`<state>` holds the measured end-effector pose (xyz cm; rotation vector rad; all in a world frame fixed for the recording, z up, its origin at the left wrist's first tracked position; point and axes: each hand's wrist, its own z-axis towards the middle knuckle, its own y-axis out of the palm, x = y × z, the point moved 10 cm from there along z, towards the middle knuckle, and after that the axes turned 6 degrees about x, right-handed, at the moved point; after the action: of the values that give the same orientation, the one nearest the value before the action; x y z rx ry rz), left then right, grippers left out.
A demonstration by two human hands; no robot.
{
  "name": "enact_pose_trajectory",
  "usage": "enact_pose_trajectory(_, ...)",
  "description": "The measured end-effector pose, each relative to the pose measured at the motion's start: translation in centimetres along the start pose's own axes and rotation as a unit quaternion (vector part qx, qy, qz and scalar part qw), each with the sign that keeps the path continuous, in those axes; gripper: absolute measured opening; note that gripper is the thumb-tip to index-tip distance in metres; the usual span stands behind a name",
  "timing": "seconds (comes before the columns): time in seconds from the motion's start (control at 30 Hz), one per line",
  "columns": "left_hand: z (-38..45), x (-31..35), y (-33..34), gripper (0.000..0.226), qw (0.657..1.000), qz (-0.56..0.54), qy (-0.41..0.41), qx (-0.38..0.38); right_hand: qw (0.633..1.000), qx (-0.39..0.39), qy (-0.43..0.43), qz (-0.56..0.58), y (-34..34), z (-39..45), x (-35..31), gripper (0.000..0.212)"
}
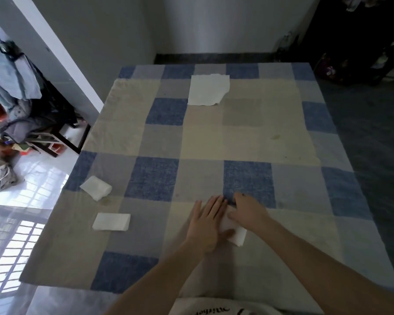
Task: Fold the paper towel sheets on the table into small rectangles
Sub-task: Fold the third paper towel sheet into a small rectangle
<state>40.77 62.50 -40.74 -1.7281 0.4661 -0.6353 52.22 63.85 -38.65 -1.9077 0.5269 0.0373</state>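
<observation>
Your white shirt hem, w/ a line of dark script on it, sits at the very bottom of the view. Both your bare forearms reach forward from there over the bench, which is covered by a blue, grey & cream checked cloth.

Your left hand lies flat, fingers straight & together, pressing down on a partly folded paper towel near the bench's near edge, roughly centre. Your right hand also lies on that towel from the right side, fingers extended; neither hand is curled round it. Only the towel's near-right corner shows from under the hands; how many folds it has can't be told.

Two folded towels lie toward the left edge: a neat folded rectangle closer to you, & a looser folded piece just beyond it, nearer that edge. One unfolded sheet lies flat near the far edge, about centre, well apart from the hands.
</observation>
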Motion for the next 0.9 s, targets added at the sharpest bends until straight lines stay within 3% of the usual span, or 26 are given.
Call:
enact_pose_trajectory(0.17, 0.1, 0.3, -0.4, 0.108, 0.999, -0.011, -0.025, -0.033, 0.998, -0.041, -0.006, 0.042, 0.4, 0.9, 0.2, 0.029)
enact_pose_trajectory(0.37, -0.2, -0.5, -0.3, 0.116, 0.997, -0.031, -0.066, -0.026, 0.996, -0.034, -0.018, 0.078, 0.0, 0.8, -0.5, 0.022)
enact_pose_trajectory(0.47, -0.3, -0.9, -0.5, 0.120, 0.987, -0.118, -0.108, -0.002, 0.994, -0.050, -0.013, 0.098, 0.4, 0.8, -0.4, 0.026)
enact_pose_trajectory(0.57, -0.8, -1.6, -1.0, 0.119, 0.963, -0.215, -0.163, 0.022, 0.990, -0.071, -0.037, 0.115, 0.3, 0.6, -0.5, 0.015)
enact_pose_trajectory(0.67, -1.2, -2.5, -1.8, 0.095, 0.917, -0.329, -0.215, 0.069, 0.976, -0.079, -0.067, 0.191, -1.0, -0.4, -0.3, 0.014)
enact_pose_trajectory(0.8, -1.4, -2.9, -2.4, 0.032, 0.789, -0.569, -0.224, 0.057, 0.950, -0.063, -0.078, 0.297, -4.0, -2.6, 0.5, 0.010)
enact_pose_trajectory(0.9, -1.5, -2.5, -3.1, 0.024, 0.731, -0.650, -0.206, 0.017, 0.914, -0.044, -0.047, 0.401, -5.6, -4.1, 1.7, 0.010)
